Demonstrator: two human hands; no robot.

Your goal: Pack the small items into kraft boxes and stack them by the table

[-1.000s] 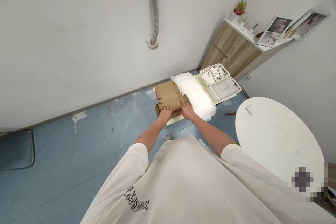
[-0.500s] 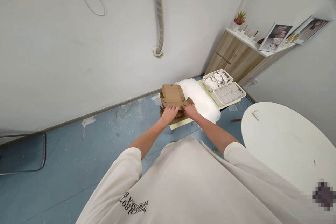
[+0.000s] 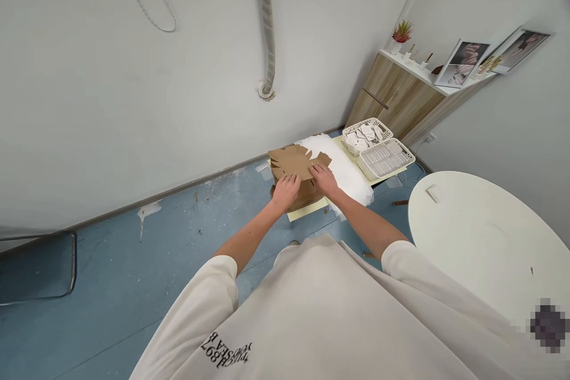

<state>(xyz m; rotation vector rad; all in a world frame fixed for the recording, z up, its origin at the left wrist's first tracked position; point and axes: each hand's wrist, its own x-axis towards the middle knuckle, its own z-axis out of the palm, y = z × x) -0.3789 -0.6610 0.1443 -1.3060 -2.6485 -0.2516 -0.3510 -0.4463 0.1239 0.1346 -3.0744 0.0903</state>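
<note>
The flat cardboard blank (image 3: 297, 161) is pressed by the left hand (image 3: 285, 189) and right hand (image 3: 325, 179), both spread flat; white foam (image 3: 351, 175) is met just beside it.

Both hands press flat on a cardboard blank (image 3: 297, 161): left hand (image 3: 285, 189) at its near edge, right hand (image 3: 325, 179) beside white foam sheets (image 3: 351, 175).

Open blue floor (image 3: 133, 261) to the left of the cardboard stack (image 3: 297, 169). Hemmed on the right by white foam sheets (image 3: 347, 175), then two white baskets (image 3: 378, 148). Blocked farther right by a round white counter (image 3: 481, 237); wall (image 3: 133, 101) behind.
</note>
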